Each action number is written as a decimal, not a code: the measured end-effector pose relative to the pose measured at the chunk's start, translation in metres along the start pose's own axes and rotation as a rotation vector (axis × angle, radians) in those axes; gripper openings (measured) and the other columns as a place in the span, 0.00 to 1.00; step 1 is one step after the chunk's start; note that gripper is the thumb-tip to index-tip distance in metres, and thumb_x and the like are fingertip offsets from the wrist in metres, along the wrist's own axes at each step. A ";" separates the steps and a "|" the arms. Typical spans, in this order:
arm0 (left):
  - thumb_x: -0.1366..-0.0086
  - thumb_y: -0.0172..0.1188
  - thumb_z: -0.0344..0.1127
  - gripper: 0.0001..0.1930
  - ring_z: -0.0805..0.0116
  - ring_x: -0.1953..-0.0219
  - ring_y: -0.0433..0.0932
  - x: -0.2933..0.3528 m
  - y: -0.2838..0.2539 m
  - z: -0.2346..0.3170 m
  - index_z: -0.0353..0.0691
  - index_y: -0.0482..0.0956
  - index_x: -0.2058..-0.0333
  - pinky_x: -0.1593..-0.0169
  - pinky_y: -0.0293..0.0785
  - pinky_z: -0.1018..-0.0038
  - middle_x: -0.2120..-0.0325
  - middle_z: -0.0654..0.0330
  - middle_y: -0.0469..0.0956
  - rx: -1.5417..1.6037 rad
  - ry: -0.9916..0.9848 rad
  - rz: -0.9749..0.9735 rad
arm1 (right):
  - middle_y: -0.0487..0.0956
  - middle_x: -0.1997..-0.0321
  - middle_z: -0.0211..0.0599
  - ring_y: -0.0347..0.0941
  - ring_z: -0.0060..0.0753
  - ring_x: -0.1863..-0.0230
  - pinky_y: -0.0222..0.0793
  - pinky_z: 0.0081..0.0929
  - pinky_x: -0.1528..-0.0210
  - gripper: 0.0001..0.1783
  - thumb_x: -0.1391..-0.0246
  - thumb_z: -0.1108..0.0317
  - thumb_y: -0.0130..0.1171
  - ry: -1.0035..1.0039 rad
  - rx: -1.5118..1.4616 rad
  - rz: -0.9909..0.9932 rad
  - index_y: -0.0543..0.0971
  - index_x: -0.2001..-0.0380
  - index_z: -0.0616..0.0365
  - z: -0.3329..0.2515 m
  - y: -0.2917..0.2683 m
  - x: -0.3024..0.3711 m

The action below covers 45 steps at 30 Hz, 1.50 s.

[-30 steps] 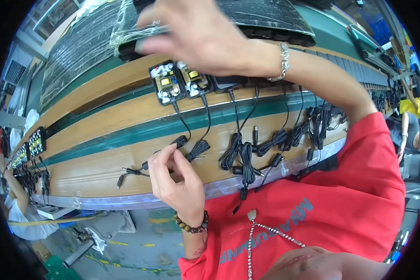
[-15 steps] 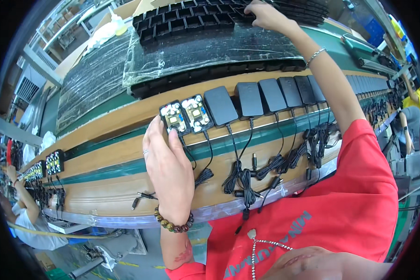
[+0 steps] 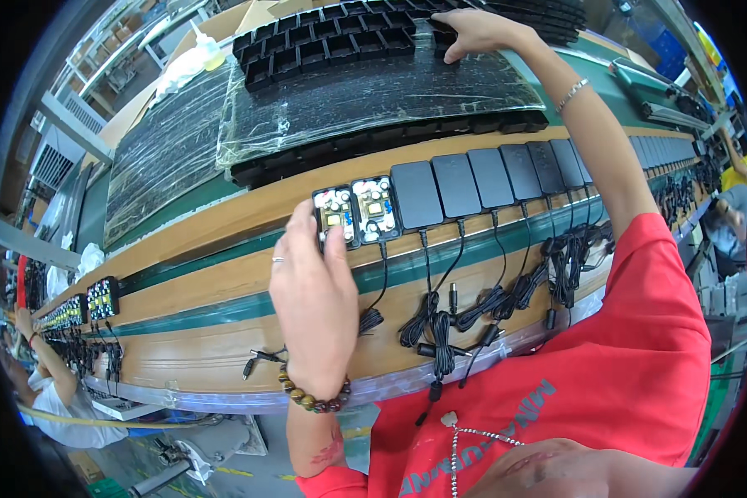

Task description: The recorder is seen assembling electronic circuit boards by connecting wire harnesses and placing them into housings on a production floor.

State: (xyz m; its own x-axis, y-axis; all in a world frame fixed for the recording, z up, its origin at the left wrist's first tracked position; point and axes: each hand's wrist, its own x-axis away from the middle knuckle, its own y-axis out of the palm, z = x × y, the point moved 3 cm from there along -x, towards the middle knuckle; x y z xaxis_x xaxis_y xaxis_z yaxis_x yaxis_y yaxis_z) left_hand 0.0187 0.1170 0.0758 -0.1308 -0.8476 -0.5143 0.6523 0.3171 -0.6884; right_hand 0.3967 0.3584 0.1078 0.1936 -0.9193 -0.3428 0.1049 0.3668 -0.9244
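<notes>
My left hand point(image 3: 314, 307) has its fingers stretched out along the side of an uncased power adapter point(image 3: 334, 214), thumb at its lower edge. That adapter's circuit board shows in a black half-shell. Close against it on the right sits a second uncased adapter point(image 3: 374, 209), then a row of closed black adapters point(image 3: 417, 196) with cords hanging toward me. My right hand point(image 3: 483, 33) reaches far across, thumb and fingers closed around a black plastic cover point(image 3: 445, 41) at the edge of the stacked open black covers point(image 3: 311, 51). Its fingertips are partly hidden.
The covers stand on a dark film-wrapped board point(image 3: 373, 90) behind the brown conveyor rail point(image 3: 199, 286). Bundled black cords point(image 3: 440, 340) lie along the near edge. More uncased adapters point(image 3: 102, 297) stand at left, near another person's arm point(image 3: 51, 349). A bottle point(image 3: 206, 51) lies back left.
The two uncased adapters and nearest closed ones have slid right, closing up the row, with my left hand moving along. My right thumb now comes down around a cover.
</notes>
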 end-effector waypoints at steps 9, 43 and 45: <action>0.34 0.58 0.24 0.13 0.51 0.60 0.81 0.009 0.001 -0.049 0.33 0.76 0.50 0.57 0.76 0.61 0.65 0.49 0.82 0.123 -0.142 0.132 | 0.79 0.56 0.56 0.76 0.53 0.54 0.71 0.43 0.51 0.22 0.45 0.60 0.67 0.002 -0.090 -0.094 0.78 0.55 0.66 -0.042 -0.046 0.037; 0.35 0.60 0.25 0.10 0.53 0.60 0.81 0.014 0.006 -0.039 0.35 0.79 0.55 0.55 0.76 0.63 0.62 0.51 0.81 0.029 -0.005 0.158 | 0.77 0.45 0.52 0.75 0.55 0.46 0.71 0.37 0.44 0.43 0.56 0.53 0.75 -0.567 -0.394 -0.208 0.72 0.41 0.66 -0.230 -0.097 0.137; 0.35 0.60 0.25 0.10 0.54 0.60 0.81 0.015 0.008 -0.040 0.34 0.79 0.55 0.55 0.76 0.64 0.63 0.52 0.81 0.023 0.003 0.162 | 0.77 0.45 0.52 0.76 0.52 0.46 0.72 0.36 0.45 0.41 0.55 0.53 0.74 -0.538 -0.343 -0.314 0.73 0.42 0.65 -0.233 -0.100 0.130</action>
State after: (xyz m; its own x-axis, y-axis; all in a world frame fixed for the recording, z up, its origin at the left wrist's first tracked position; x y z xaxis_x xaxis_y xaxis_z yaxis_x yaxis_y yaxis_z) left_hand -0.0079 0.1237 0.0424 -0.0246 -0.7847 -0.6193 0.6823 0.4396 -0.5842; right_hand 0.1839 0.1690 0.1164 0.6687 -0.7435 -0.0032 -0.0610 -0.0506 -0.9969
